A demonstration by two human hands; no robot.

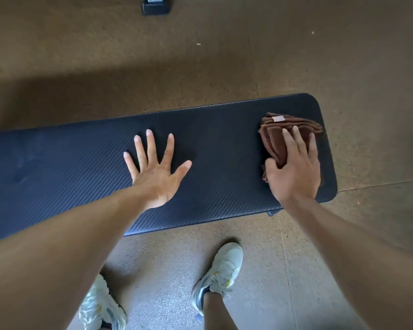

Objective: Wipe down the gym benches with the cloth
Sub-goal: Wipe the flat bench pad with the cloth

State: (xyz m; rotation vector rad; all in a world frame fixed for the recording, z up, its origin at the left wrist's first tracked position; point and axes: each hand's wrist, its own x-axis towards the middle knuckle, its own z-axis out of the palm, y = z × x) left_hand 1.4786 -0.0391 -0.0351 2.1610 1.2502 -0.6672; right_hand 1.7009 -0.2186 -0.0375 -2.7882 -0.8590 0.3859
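I see the brown cloth [279,136] bunched in folds (pale tag up) at the bench's [81,163] right end, right hand [293,167] grip clamped on it; left hand [153,167] flat, fingers splayed mid-bench.

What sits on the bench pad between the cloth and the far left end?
Only the left hand. It lies flat, fingers spread, mid-pad on the bench, directly in the wiping path leftward from the cloth, which the right hand holds at the right end. The rest of the visible pad is bare.
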